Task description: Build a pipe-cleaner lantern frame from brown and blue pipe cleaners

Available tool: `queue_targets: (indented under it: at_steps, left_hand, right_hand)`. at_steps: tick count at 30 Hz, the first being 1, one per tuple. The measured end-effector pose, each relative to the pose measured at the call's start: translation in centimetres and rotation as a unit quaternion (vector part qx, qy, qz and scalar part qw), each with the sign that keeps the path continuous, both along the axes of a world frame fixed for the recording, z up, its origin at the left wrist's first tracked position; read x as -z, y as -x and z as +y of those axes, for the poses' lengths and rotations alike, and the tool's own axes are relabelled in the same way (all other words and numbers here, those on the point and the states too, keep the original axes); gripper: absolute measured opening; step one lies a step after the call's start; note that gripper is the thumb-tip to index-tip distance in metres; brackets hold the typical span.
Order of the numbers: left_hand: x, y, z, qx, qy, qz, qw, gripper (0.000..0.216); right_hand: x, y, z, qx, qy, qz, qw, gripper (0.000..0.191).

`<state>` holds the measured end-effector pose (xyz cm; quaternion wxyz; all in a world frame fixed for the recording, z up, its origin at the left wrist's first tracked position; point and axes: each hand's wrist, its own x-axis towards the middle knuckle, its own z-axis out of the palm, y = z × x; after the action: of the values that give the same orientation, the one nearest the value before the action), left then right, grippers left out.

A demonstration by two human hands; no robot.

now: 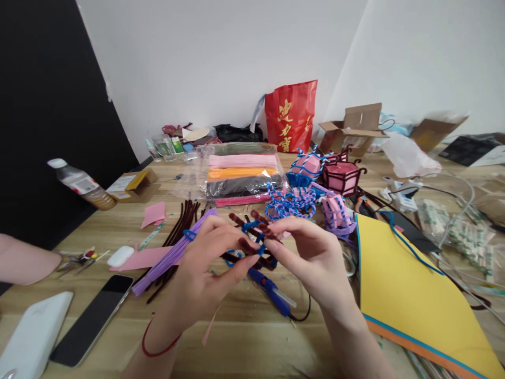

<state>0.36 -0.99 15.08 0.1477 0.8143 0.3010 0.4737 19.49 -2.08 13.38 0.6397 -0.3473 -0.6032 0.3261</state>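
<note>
While the left hand [205, 263] and right hand [315, 258] pinch the brown-and-blue chenille-stem frame [259, 247] over the table [260, 350], well short of its far edge, stems appear partly joined; sides look unfilled, unlike the pink-panelled brown lantern [341, 177] nearer that edge. Joints remaining: cannot tell.

Two bare hands and one thin red cord.
The red cord [160, 356], narrow and smooth, circles the left wrist [171, 322] as a simple bracelet, dipping in a rounded curve. Beyond the cord, the left hand [207, 268] has slim fingers and a tapering thumb; on the cord's near side, the left forearm [152, 368] runs bare out of view. Well to the right of the cord, the right hand [315, 255] is similarly slender, its wrist bare and widening into a bare right forearm [353, 337].
</note>
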Motion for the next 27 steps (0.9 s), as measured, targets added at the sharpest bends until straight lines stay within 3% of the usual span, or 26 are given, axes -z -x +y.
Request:
queue_targets:
  at_steps: [6, 10, 14, 20, 27]
  left_hand:
    - [0.2, 0.4, 0.3, 0.029, 0.021, 0.003, 0.999, 0.010]
    - [0.3, 0.3, 0.2, 0.050, 0.123, -0.027, 0.991, 0.005]
    - [0.3, 0.4, 0.0, 0.073, 0.192, -0.018, 0.979, 0.019]
    - [0.6, 0.6, 0.0, 0.053, 0.187, 0.004, 0.981, 0.022]
    - [1.0, 0.5, -0.3, 0.053, 0.143, -0.047, 0.987, 0.023]
  right_hand:
    - [0.1, -0.1, 0.4, -0.025, 0.017, 0.024, 0.999, 0.018]
    - [-0.2, 0.0, 0.4, -0.048, 0.084, 0.065, 0.993, 0.014]
    - [-0.5, -0.2, 0.4, -0.053, 0.129, 0.093, 0.986, 0.013]
    - [-0.4, -0.3, 0.6, -0.077, 0.159, 0.143, 0.974, 0.015]
    - [-0.4, -0.5, 1.2, -0.120, 0.248, 0.227, 0.934, 0.020]
